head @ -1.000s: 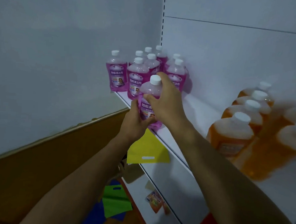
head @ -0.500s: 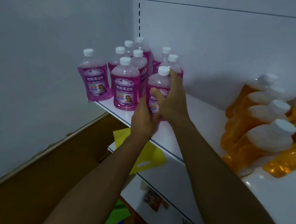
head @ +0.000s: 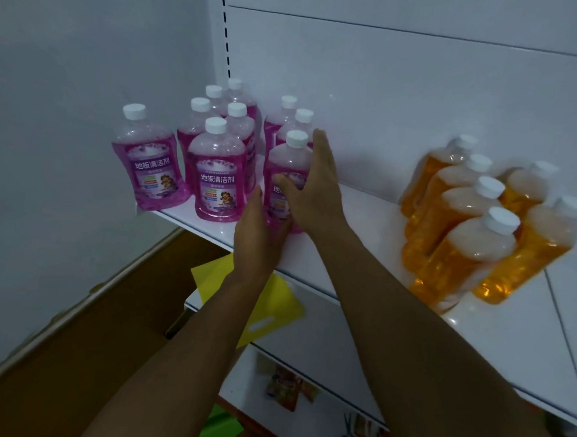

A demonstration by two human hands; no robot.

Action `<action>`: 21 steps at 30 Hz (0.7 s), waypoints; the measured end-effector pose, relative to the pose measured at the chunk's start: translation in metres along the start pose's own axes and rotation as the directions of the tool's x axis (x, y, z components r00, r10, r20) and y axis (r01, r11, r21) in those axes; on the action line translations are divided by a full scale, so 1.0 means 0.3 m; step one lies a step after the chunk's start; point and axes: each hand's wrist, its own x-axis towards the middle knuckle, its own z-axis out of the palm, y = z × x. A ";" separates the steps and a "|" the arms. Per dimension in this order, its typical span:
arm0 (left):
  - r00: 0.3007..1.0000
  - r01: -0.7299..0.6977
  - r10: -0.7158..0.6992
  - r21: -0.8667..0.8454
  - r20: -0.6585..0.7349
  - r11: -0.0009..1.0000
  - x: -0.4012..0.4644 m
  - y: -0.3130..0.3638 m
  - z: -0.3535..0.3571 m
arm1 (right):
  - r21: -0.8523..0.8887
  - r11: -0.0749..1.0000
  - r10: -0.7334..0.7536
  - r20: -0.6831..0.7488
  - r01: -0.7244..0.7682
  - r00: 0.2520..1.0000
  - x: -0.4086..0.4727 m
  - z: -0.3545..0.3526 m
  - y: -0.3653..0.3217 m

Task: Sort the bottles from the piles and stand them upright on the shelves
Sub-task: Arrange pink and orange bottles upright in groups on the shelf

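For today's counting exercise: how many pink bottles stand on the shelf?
9: one far left, four in the second column, one beside them, three on the right; more may be hidden.

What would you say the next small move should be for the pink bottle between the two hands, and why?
Probably let go and draw both hands back. The pink bottle already stands upright on the shelf, in line with the front pink bottles. The right hand lies against its side with straight fingers and the left hand touches its base, so neither seems needed.
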 end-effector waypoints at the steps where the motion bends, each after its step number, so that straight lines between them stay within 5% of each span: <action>1: 0.999 0.004 -0.005 -0.014 -0.038 1.000 -0.014 0.003 -0.007 | -0.020 1.000 0.014 -0.015 -0.015 1.000 -0.013 -0.015 0.000; 5: 0.982 -0.136 0.135 -0.001 -0.131 0.991 -0.149 0.027 -0.056 | 0.014 1.000 -0.003 -0.016 0.004 1.000 -0.140 -0.103 0.007; 14: 0.952 -0.304 0.297 0.102 0.078 0.947 -0.624 0.228 0.036 | 0.071 0.997 -0.022 0.121 0.013 0.992 -0.568 -0.511 0.036; 21: 0.893 -0.391 0.382 -0.011 0.238 0.920 -0.961 0.563 0.275 | -0.069 0.995 0.077 -0.013 -0.078 0.997 -0.896 -1.086 0.152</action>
